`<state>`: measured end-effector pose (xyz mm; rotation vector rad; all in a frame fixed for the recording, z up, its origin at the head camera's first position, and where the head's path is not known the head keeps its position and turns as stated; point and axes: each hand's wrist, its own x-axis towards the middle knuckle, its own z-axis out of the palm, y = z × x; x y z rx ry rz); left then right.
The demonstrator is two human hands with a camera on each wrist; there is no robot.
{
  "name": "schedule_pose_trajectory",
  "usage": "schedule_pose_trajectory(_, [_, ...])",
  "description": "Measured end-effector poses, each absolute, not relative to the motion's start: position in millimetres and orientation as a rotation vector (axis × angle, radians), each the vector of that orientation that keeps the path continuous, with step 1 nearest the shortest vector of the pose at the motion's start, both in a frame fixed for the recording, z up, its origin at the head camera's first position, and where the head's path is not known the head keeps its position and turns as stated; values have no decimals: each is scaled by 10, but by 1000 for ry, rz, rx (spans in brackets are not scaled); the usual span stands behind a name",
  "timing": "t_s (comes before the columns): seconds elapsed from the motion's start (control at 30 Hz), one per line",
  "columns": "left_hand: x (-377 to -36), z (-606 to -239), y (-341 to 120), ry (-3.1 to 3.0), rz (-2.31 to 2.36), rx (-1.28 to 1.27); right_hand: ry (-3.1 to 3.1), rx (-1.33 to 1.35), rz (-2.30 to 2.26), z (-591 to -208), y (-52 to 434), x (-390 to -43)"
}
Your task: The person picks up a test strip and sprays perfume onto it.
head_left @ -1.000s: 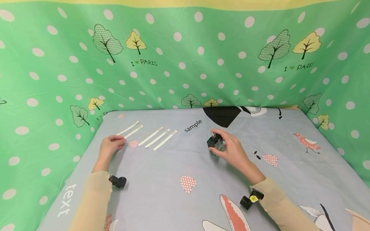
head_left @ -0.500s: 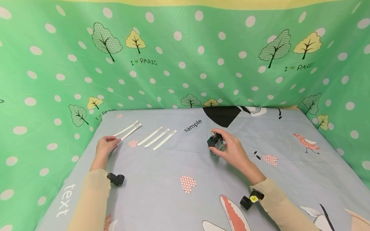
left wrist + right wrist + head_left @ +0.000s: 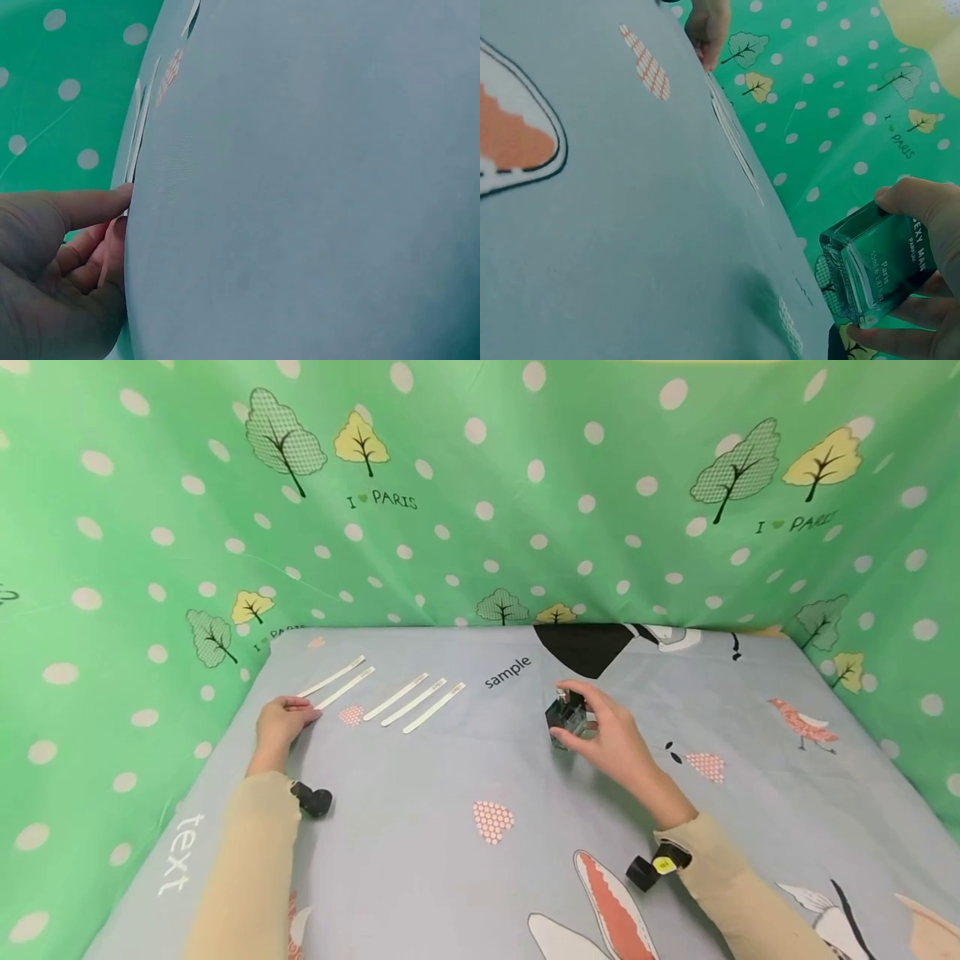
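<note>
Several white perfume test strips (image 3: pixel 422 700) lie slanted on the cloth, left of the middle. My left hand (image 3: pixel 287 725) pinches the near end of one strip (image 3: pixel 347 687) between thumb and fingers. Another strip (image 3: pixel 333 675) lies beside it, its near end partly behind the hand. In the left wrist view the thumb tip meets the strip's end (image 3: pixel 142 135). My right hand (image 3: pixel 618 742) grips a dark green glass perfume bottle (image 3: pixel 567 720), index fingertip at its top and thumb low on its side. Lettering shows on the bottle (image 3: pixel 881 259) in the right wrist view.
A grey-blue printed cloth (image 3: pixel 420 827) covers the table. Behind and at both sides hangs a green dotted curtain (image 3: pixel 480 552). Small black cameras are strapped to the left wrist (image 3: pixel 311 799) and the right wrist (image 3: pixel 660 864).
My left hand has shifted slightly left, and more of the pinched strip shows. The right hand keeps the bottle in place. The head view has tilted down a little.
</note>
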<state>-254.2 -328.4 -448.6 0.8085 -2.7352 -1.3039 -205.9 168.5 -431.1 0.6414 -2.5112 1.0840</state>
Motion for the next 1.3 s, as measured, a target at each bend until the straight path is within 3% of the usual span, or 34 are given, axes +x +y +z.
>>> schedule_pose_trajectory(0.73, [-2674,-4649,-3351,-2774,-1378,831,-2515,710,1101,-4245,1629,-2119])
schedule_pose_trajectory(1.07, [-2711,-4487,-3305,-2730,-1472,756,-2514,715,1105,-4220,1625,-2168])
schedule_pose_trajectory(1.3, [-2616,-4223,-3022,-2727,-1468,510,-2511,719,1113,-4229,1636,-2177])
